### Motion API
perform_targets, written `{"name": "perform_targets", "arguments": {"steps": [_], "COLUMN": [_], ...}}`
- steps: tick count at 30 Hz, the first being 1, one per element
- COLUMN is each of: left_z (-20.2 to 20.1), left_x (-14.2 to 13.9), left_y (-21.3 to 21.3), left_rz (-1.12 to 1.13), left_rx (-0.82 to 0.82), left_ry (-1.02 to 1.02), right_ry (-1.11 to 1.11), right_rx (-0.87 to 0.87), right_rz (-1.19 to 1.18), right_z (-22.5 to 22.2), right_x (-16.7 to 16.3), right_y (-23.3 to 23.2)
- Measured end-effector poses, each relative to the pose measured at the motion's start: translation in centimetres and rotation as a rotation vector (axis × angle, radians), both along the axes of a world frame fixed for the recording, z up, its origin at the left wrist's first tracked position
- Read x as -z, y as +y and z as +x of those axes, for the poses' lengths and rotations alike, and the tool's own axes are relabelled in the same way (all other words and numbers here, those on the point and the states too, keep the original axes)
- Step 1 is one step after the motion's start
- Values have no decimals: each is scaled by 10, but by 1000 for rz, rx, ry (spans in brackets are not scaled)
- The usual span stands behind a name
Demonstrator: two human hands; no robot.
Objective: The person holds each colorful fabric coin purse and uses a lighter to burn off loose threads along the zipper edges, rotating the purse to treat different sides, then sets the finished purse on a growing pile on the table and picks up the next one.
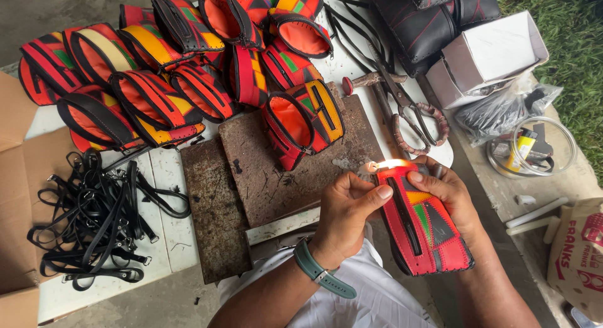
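Two hands, right hand [443, 190] clutching stitched red pouch [424, 224], left hand [345, 212] pinching lit flame [386, 164].

Bare rusty brown metal plate [276, 183] ahead of the hands, hemmed by stacked red-orange patchwork pouches [157, 70], tangled black straps [100, 221], large metal scissors [408, 108].

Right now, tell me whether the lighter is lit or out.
Lit. A bright orange flame burns at the top edge of the red patchwork pouch, between the left hand and the right hand. The lighter's body is hidden.
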State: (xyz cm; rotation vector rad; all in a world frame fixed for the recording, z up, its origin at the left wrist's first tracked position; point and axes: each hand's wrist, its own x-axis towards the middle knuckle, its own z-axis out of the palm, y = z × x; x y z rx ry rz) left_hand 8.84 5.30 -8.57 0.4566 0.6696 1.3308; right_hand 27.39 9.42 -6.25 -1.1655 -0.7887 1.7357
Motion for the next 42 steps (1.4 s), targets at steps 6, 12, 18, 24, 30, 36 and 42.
{"name": "perform_targets", "arguments": {"steps": [6,12,18,24,30,36,42], "left_z": [3,3,-4,-10,-54,-62,-80], "left_x": [1,1,-1,2,-6,-10,-28], "left_y": [4,7,-9,-22,-37,-58,-82], "left_rz": [-6,19,105,35,248,213,171], "left_rx": [0,-1,48,144,91,310,329], "left_ry": [-15,-43,36,4,491,425,284], "right_ry": [42,38,-89,-334,-387,-382,-451], "right_rx": [11,-6,-44,-128,-113,-134,-214], "right_rz": [-16,-13,220,582,622,637,730], "right_z": [4,7,19,33,42,39,9], "right_x": [5,11,16,23,20,19,7], "right_y": [2,5,-12,-46,-60,-67,-70]}}
